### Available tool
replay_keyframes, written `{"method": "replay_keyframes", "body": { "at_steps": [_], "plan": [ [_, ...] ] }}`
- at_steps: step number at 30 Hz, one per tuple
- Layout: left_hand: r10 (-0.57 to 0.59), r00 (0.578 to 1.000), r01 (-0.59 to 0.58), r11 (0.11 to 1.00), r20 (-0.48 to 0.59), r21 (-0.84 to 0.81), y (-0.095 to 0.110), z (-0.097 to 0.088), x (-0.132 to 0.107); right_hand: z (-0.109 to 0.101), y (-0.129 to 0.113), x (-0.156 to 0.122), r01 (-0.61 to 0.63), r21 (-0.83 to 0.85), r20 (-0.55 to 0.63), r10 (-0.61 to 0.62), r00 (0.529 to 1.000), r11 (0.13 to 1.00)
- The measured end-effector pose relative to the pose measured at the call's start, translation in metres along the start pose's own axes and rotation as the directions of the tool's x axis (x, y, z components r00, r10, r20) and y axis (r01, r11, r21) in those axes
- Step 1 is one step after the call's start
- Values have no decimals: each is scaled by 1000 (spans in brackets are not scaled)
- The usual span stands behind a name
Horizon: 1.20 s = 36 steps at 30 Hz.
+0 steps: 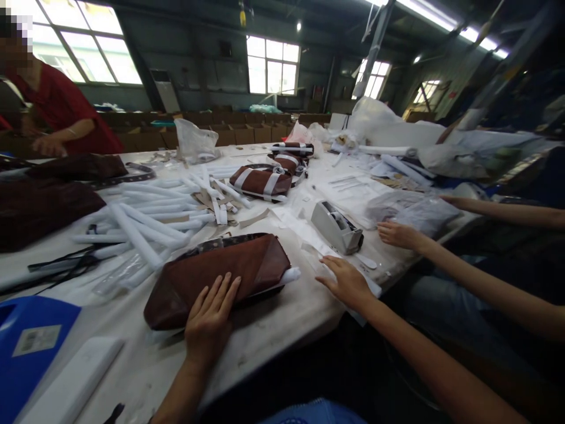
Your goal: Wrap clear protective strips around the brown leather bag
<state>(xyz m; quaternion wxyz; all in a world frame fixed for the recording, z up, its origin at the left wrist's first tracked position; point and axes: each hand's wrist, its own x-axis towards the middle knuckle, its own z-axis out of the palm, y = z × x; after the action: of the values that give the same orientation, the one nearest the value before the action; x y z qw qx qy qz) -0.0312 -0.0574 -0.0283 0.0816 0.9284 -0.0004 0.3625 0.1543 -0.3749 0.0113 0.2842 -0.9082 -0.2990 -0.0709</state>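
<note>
A brown leather bag (229, 272) lies on its side on the white-covered table. My left hand (212, 315) rests flat on it, fingers stretched out. White padding (291, 275) sticks out at the bag's right end. My right hand (346, 282) is to the right of the bag, fingers extended and thumb apart, over thin white wrapping (324, 268). Whether it touches that wrapping I cannot tell. Just beyond my right hand stands a grey tape dispenser (336, 227), with a white spoon-shaped piece (367, 262) beside it.
White rolls (145, 227) are heaped left of centre. More wrapped brown bags (260, 181) lie farther back. A co-worker's hands (399, 234) are at a clear plastic bag (410, 209) on the right. A blue container (35, 347) stands front left; a person in red (66, 109) is behind.
</note>
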Motion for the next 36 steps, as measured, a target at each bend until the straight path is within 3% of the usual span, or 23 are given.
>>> {"method": "replay_keyframes", "body": {
  "at_steps": [2,4,7,9,12,14,15,16,18,20,23,26,29,32,33,36],
  "plan": [
    [14,1000,-14,1000,-4,21,1,-1,1,6,7,3,37,-140,72,-27,997,989],
    [28,1000,-27,998,-11,49,1,-3,2,14,3,3,47,-179,87,-32,996,983],
    [11,999,-8,997,-35,74,1,-6,6,18,-20,-4,29,-186,89,-12,996,982],
    [-24,998,28,997,-59,78,-1,-9,10,13,-40,-11,56,-165,175,-27,984,985],
    [-86,989,96,992,-124,77,-3,-14,18,-1,-65,-23,139,20,409,-135,903,990],
    [-121,975,137,988,-184,78,-4,-18,25,-8,-72,-23,113,177,525,-191,829,978],
    [-137,967,157,984,-214,82,-5,-20,28,-8,-72,-19,77,226,525,-188,830,971],
    [-152,959,177,980,-239,86,-5,-22,30,-5,-70,-12,43,254,470,-163,867,966],
    [-185,944,217,971,-273,95,-5,-26,35,8,-61,8,14,249,248,-78,966,968],
    [-206,931,244,965,-301,96,-5,-29,37,30,-49,31,-7,169,73,-5,997,986],
    [-221,923,255,964,-315,72,-6,-31,38,65,-39,49,-56,57,129,48,990,997],
    [-238,919,262,964,-313,37,-8,-32,36,85,-46,34,46,101,237,-69,969,994],
    [-257,911,272,962,-323,2,-10,-31,33,82,-60,2,246,273,332,-331,883,930],
    [-260,916,267,964,-307,-20,-11,-30,31,68,-71,-11,314,398,382,-467,797,862],
    [-257,919,263,964,-298,-20,-11,-30,31,65,-73,-10,304,402,381,-460,802,864],
    [-240,929,245,969,-281,-17,-10,-28,30,70,-76,8,252,339,292,-356,888,906]
  ]
}}
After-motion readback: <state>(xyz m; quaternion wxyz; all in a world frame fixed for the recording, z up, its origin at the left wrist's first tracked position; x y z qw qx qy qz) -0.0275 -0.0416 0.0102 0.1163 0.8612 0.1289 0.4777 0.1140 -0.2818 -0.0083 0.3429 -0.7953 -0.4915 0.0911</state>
